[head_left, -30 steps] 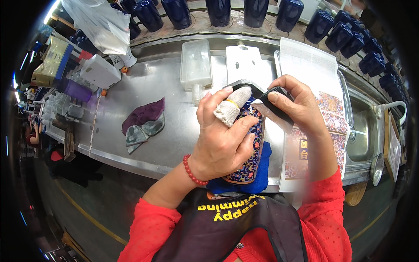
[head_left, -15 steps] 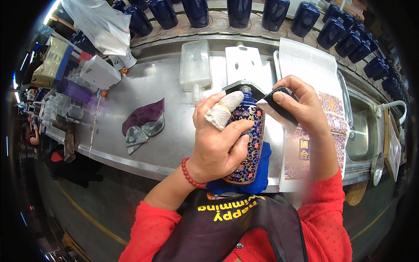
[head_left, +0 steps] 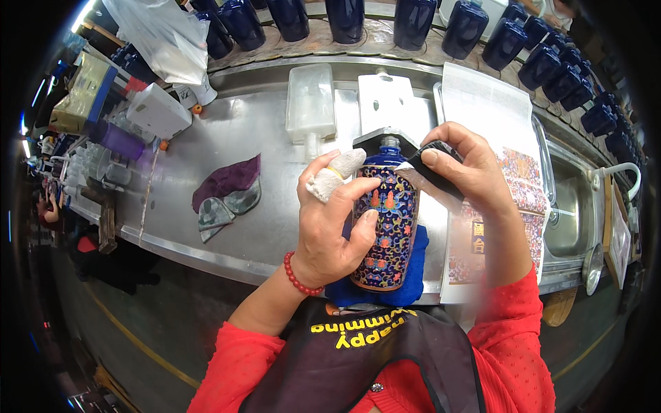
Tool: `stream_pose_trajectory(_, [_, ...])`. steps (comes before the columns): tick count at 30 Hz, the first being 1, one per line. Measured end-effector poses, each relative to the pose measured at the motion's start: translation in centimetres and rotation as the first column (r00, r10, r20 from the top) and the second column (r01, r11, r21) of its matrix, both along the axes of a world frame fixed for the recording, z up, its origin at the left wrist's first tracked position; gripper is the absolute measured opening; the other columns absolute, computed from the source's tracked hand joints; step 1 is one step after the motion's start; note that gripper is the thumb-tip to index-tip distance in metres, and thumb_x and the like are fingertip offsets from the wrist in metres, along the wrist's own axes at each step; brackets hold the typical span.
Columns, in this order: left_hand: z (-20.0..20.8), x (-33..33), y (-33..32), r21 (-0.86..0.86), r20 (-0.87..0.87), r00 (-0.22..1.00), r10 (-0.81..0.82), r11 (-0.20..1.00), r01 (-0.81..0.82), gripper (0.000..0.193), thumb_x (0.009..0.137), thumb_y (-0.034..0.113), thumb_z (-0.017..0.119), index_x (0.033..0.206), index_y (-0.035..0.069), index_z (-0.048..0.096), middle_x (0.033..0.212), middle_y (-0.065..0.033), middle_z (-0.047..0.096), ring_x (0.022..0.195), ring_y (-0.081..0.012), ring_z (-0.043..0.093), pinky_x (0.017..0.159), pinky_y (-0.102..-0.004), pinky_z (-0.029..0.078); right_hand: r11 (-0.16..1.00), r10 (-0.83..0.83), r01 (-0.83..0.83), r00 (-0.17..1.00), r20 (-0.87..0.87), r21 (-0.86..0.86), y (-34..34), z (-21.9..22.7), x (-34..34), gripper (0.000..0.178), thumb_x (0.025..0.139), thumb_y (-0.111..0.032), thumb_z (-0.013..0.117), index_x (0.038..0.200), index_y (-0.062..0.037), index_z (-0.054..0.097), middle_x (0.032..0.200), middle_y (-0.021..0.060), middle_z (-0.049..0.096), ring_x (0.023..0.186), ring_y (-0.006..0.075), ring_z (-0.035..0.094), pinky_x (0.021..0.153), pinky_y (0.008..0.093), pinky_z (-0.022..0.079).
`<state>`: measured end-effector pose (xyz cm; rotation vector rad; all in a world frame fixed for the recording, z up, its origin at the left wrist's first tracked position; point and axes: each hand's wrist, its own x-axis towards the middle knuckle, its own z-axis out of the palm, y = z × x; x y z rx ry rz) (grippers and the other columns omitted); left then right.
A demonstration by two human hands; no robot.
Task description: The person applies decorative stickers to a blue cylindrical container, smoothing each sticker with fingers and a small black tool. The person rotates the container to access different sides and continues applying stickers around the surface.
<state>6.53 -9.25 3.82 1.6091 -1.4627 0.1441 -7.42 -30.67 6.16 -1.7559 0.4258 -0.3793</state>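
Note:
A dark blue bottle (head_left: 385,234) with a colourful floral pattern stands tilted on a blue cloth (head_left: 413,275), its neck against a dark angled rest (head_left: 406,134). My left hand (head_left: 327,230) lies along the bottle's left side, thumb and a fingertip touching the pattern. One of its fingers is wrapped in white cloth with a yellow band. My right hand (head_left: 475,165) pinches a flat black pad (head_left: 444,172) between thumb and fingers, at the bottle's upper right. A thin pale strip (head_left: 416,175) shows between pad and bottle; whether it belongs to either I cannot tell.
A clear rectangular bottle (head_left: 310,103) and a white block (head_left: 385,103) lie behind. Printed patterned sheets (head_left: 520,182) are on the right, beside a sink (head_left: 575,206). A purple and grey cloth (head_left: 231,189) lies left. Several blue bottles (head_left: 348,20) line a belt at the back.
My left hand has shifted left and its fingers have drawn back, uncovering more of the bottle's front. My right hand with the black pad stays nearly in place. The blue bottles behind have moved left.

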Motion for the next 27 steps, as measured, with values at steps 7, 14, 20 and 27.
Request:
stream_pose_trajectory(7, [-0.5,-0.3,-0.1,-0.019,-0.085,0.996,0.028,0.999,-0.029,0.039,0.086,0.015,0.068,0.123,0.002,0.066,0.127,-0.0205,0.064,0.13,-0.0423,0.045,0.112,-0.0501,0.035,0.997,-0.037,0.037,0.999,-0.002,-0.069,0.4,0.1,0.8,0.02,0.094,-0.019,0.073,0.103,-0.0026,0.066,0.091,-0.0005,0.066,0.086,0.0058,0.059,0.075,0.0213,0.048])
stream_pose_trajectory(14, [0.1,-0.2,-1.1,0.166,0.253,0.967,0.014,0.984,-0.058,0.061,0.096,0.053,0.062,0.137,0.008,0.065,0.128,-0.0155,0.065,0.135,-0.0372,0.036,0.118,-0.0528,0.019,0.923,-0.23,0.187,0.969,0.092,0.336,0.6,-0.6,-0.7,0.021,0.095,-0.02,0.073,0.108,-0.004,0.067,0.093,0.0014,0.069,0.081,0.0051,0.061,0.073,0.0201,0.05])
stream_pose_trajectory(20, [-0.4,0.2,-1.0,0.127,0.254,0.965,0.068,0.987,-0.103,0.061,0.097,0.058,0.058,0.132,0.009,0.068,0.135,-0.018,0.061,0.135,-0.0377,0.035,0.117,-0.0554,0.019,0.942,-0.325,0.314,0.941,0.094,0.117,1.9,-1.7,-3.2,0.024,0.1,-0.022,0.068,0.113,-0.0022,0.067,0.091,0.0025,0.07,0.079,0.0074,0.063,0.071,0.0219,0.05])
stream_pose_trajectory(27, [-2.0,0.9,0.1,0.058,0.087,0.992,0.096,0.993,-0.101,0.067,0.1,0.059,0.052,0.135,0.003,0.065,0.132,-0.0179,0.062,0.13,-0.037,0.04,0.114,-0.0527,0.025,0.729,-0.135,0.256,0.963,0.234,-0.635,6.3,-3.4,-3.5,0.048,0.093,0.011,0.056,0.139,-0.0014,0.058,0.137,0.0264,0.06,0.124,0.0401,0.062,0.105,0.0427,0.051])
